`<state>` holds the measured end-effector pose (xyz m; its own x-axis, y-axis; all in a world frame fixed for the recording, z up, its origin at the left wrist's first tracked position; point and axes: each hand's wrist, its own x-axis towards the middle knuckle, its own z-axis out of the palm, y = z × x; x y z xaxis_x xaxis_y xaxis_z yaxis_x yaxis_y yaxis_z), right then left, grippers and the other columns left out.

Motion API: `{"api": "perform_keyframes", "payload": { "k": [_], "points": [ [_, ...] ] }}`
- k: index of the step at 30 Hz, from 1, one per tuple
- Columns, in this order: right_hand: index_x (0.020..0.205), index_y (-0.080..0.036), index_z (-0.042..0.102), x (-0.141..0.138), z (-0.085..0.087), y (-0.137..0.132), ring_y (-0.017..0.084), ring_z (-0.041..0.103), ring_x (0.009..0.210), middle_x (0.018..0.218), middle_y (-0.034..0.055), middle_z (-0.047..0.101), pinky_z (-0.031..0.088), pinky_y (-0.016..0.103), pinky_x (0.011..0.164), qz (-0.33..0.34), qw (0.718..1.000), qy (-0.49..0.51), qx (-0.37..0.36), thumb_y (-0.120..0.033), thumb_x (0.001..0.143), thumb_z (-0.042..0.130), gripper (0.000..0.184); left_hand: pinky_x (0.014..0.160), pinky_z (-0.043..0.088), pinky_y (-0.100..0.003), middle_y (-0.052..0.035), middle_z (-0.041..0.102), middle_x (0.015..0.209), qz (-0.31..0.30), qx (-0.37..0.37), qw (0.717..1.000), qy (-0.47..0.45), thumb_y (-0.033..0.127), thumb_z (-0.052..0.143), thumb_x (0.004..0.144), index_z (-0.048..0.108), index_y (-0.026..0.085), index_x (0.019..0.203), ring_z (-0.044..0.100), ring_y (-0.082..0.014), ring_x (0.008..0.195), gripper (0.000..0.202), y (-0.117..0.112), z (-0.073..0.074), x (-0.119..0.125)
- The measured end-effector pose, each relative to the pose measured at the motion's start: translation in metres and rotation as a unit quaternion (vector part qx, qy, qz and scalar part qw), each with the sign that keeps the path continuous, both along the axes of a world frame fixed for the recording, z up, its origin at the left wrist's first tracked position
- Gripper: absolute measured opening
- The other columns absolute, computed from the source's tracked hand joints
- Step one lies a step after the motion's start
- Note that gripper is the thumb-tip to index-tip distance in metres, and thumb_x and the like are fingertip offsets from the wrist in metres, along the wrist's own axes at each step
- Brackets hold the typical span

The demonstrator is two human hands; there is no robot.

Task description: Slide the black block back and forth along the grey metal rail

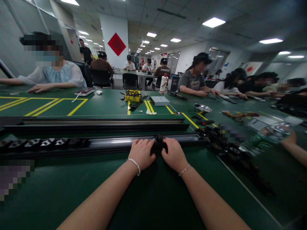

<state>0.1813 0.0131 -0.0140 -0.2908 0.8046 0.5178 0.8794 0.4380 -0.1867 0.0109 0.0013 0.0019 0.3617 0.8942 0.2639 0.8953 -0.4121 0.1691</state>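
Observation:
A long dark rail [115, 142] with a shiny inner channel lies crosswise on the table. A small black part [158, 138] sits in its channel, its details too dark to make out. From its left, my left hand [142, 154] grips the part, fingers curled over the rail and thumb on the near side. My right hand [174, 155] closes on the same part from the right, thumb also on the near side. At the rail's left end, several black pieces with silvery tops [48, 142] sit in a row.
Behind lies a second dark rail [103, 123]. A heap of black parts [230, 147] covers the table at right, beside a clear plastic bottle [266, 135] at another person's hand [290, 137]. Farther back are a metal bowl [202, 108], a white box [159, 101] and seated people.

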Motion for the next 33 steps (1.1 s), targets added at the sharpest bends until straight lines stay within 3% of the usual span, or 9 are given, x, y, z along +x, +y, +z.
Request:
{"api": "perform_keyframes", "payload": {
  "k": [18, 22, 26, 33],
  "points": [
    [0.086, -0.017, 0.054, -0.002, 0.003, 0.000, 0.022, 0.054, 0.090, 0.091, 0.0088, 0.061, 0.034, 0.038, 0.092, -0.025, 0.999, 0.022, 0.000, -0.019, 0.072, 0.046, 0.017, 0.093, 0.025, -0.040, -0.0048, 0.057, 0.103, 0.012, -0.012, 1.000, 0.007, 0.037, 0.047, 0.074, 0.041, 0.025, 0.124, 0.048, -0.0217, 0.100, 0.052, -0.001, 0.002, 0.002],
    [0.083, -0.017, 0.053, -0.009, 0.006, 0.001, 0.021, 0.055, 0.082, 0.082, 0.0072, 0.061, 0.037, 0.036, 0.086, -0.067, 0.996, 0.059, -0.007, -0.029, 0.076, 0.048, 0.015, 0.092, 0.026, -0.041, -0.0049, 0.057, 0.103, 0.009, 0.002, 1.000, 0.008, 0.036, 0.047, 0.074, 0.041, 0.024, 0.123, 0.049, -0.0224, 0.099, 0.051, -0.002, 0.002, 0.003],
    [0.094, -0.016, 0.052, -0.018, 0.006, 0.005, 0.021, 0.056, 0.079, 0.080, 0.0053, 0.063, 0.038, 0.033, 0.079, -0.124, 0.986, 0.108, -0.005, -0.041, 0.077, 0.050, 0.031, 0.091, 0.027, -0.040, -0.0068, 0.057, 0.104, 0.021, 0.001, 1.000, 0.015, 0.036, 0.047, 0.075, 0.044, 0.022, 0.118, 0.048, -0.0229, 0.100, 0.046, -0.004, 0.003, 0.004],
    [0.091, -0.018, 0.058, -0.025, 0.006, 0.010, 0.021, 0.057, 0.072, 0.071, 0.0050, 0.063, 0.035, 0.034, 0.076, -0.168, 0.982, 0.083, 0.012, -0.045, 0.077, 0.050, 0.032, 0.090, 0.028, -0.039, -0.0071, 0.057, 0.103, 0.027, -0.001, 0.999, 0.025, 0.035, 0.049, 0.073, 0.048, 0.021, 0.109, 0.047, -0.0235, 0.098, 0.039, -0.006, 0.003, 0.006]
  ]
}}
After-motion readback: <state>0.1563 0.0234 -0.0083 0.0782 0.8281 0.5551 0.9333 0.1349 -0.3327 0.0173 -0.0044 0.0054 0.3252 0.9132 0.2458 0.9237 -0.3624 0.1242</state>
